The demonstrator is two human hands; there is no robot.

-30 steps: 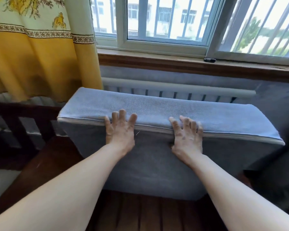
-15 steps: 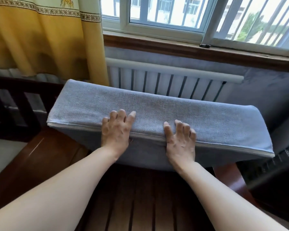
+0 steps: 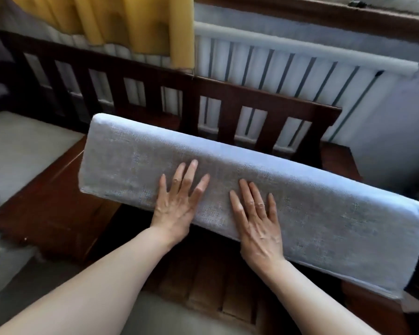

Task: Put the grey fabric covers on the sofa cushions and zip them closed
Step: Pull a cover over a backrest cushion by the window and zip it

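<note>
1. Grey-covered cushion (image 3: pixel 264 197) now tipped flatter across the wooden sofa frame (image 3: pixel 230 97), broad face up; zip seam, seen half a second ago, no longer in view.
2. Left hand (image 3: pixel 177 204) and right hand (image 3: pixel 257 218) side by side, apart, fingers straight, pressed flat on the cover near its front edge.
3. Radiator (image 3: pixel 300 64) and yellow curtain (image 3: pixel 121 22) behind.

Zip of grey-covered cushion (image 3: pixel 300 213) out of sight; window sill (image 3: pixel 324 10) edge-cropped.

yellow curtain (image 3: pixel 121 22) beside white radiator (image 3: pixel 288 68), behind wooden rail (image 3: pixel 191 93).
</note>
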